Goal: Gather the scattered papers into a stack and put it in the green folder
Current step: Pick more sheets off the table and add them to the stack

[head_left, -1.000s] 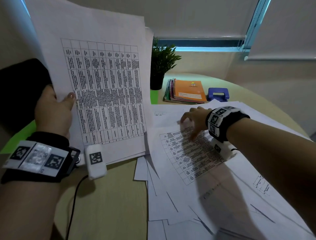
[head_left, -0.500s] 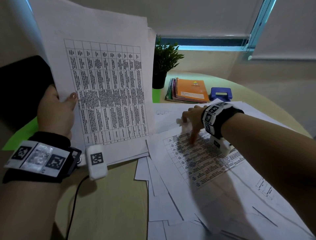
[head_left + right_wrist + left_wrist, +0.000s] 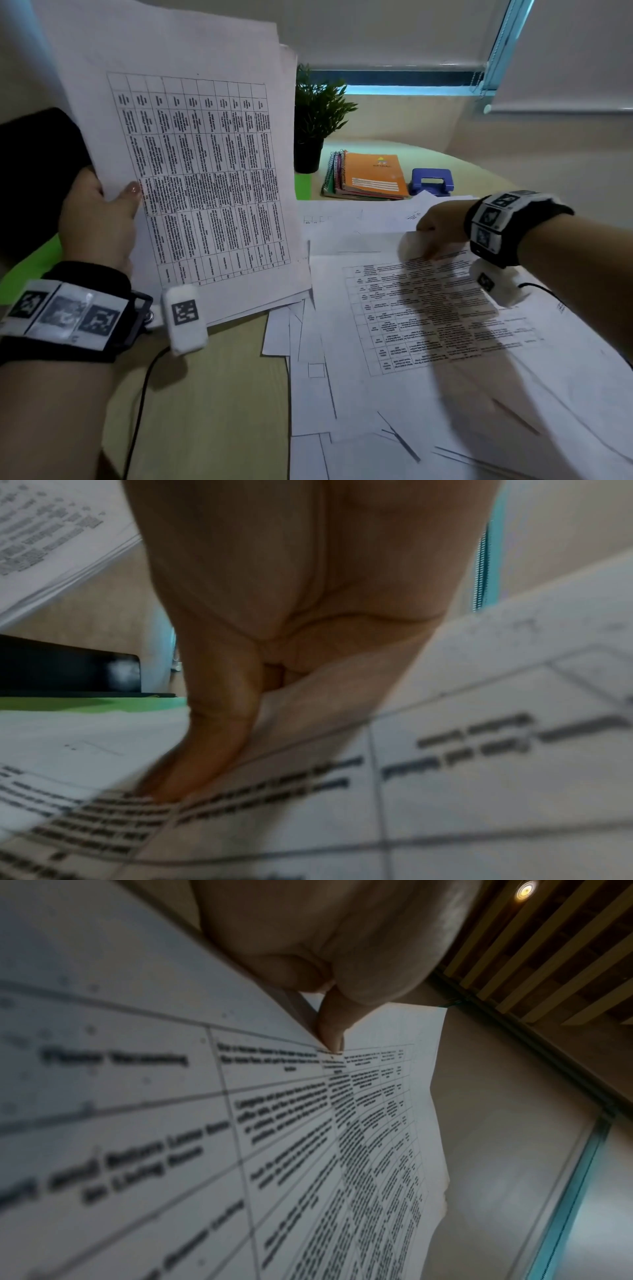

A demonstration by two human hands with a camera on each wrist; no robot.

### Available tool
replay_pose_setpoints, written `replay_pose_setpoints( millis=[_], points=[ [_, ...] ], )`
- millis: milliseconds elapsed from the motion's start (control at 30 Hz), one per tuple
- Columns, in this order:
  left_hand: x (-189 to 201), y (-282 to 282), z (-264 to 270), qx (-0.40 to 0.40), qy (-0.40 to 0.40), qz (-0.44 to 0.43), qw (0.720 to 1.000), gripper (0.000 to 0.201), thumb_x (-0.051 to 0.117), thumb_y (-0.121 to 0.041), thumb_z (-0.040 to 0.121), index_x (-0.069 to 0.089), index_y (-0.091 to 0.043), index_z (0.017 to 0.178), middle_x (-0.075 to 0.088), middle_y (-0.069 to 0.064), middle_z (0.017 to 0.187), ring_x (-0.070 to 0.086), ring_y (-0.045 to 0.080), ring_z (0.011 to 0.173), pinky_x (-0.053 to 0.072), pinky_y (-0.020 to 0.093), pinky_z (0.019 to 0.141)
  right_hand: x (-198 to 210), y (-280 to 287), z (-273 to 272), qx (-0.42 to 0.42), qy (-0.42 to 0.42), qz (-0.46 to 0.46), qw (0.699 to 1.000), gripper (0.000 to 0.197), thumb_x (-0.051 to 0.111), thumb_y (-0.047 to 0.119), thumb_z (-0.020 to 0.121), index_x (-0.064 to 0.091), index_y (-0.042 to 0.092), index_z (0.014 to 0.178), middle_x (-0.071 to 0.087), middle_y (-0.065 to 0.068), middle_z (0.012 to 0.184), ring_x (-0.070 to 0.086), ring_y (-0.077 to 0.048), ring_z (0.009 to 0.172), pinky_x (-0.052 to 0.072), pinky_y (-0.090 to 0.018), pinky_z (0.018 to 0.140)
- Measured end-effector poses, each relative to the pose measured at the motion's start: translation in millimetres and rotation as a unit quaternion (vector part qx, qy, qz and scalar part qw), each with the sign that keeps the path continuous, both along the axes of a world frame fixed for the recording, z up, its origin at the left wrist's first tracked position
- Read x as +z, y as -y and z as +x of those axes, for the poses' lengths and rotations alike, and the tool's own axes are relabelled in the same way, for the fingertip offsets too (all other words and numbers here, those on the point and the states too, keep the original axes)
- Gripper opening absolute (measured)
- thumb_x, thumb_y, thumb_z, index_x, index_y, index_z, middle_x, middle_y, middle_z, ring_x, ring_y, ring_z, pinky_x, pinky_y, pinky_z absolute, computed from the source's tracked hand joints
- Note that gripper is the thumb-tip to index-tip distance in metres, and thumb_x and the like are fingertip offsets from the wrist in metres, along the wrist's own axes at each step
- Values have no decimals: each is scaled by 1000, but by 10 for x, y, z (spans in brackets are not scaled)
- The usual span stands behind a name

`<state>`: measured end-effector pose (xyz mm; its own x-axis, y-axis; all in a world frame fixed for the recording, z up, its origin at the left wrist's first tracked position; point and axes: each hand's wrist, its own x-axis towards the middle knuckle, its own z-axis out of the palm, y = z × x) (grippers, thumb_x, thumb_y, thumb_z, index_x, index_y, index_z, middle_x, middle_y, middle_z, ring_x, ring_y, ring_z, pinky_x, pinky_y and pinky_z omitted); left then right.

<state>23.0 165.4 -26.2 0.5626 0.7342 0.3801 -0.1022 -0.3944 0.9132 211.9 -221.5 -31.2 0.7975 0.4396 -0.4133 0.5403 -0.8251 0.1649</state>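
1. Two hands at work. Left hand [image 3: 97,219] grips the stack [image 3: 191,164], thumb on the printed face, fingers behind; stack is upright, tilted, lower edge on the table [image 3: 205,394].
2. Right hand [image 3: 436,228] pinches the far edge of the top sheet [image 3: 428,308], which is just peeling off the scattered papers [image 3: 342,428].
3. Folder [image 3: 20,274]: green, flat under and behind the stack, mostly hidden.
4. Risk: one-edge pinch. Sheet may bend or crease, or drag lower sheets along and spread the pile.
5. Risk: stack held on one side only; far edge could sag or fan out, likeliest while adding a sheet.
6. Stack's long axis runs up and slightly left; table rows read sideways.
7. Sheet's long axis runs left-right across the table.
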Motion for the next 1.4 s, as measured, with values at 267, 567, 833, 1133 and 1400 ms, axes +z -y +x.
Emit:
replay_pose_setpoints(
  millis=[267,567,833,1133,1400],
  points=[
    [-18,8,60,-11,16,-10,1000,38,61,-37,79,60,-24,114,67,-6,109,65,19,100,51,48,94,55,410,-272,-50,-12,119,992,81,81,50,57,39,35,124,46,4,112,52,-16,99,44,-30,83],
    [42,136,-8,-13,-1,-5,1000,34,59,-30,84,61,-24,118,67,-4,111,65,20,101,50,47,94,-237,287,-291,-75,-46,46,995,70,78,53,63,50,19,118,48,3,105,48,-16,92,42,-28,86],
    [39,44,-22,-8,15,-24,1000,40,61,-36,76,63,-23,113,69,-1,109,67,21,98,52,50,90,-283,302,-218,-78,-60,44,994,42,74,53,70,51,24,89,52,10,84,48,-15,86,39,-22,71],
    [44,96,-16,-10,27,-31,999,33,59,-22,86,61,-20,118,68,-3,111,66,18,100,52,45,93,-233,416,-155,-88,-10,157,984,20,78,29,75,59,28,82,58,14,76,53,-10,74,35,-12,58],
    [53,92,-45,-7,25,-23,999,33,58,-21,87,60,-20,120,67,-2,111,66,20,100,51,44,93,-297,511,-112,-138,3,177,974,24,74,35,77,59,30,95,64,0,98,54,-15,83,37,-21,62]
  ],
)
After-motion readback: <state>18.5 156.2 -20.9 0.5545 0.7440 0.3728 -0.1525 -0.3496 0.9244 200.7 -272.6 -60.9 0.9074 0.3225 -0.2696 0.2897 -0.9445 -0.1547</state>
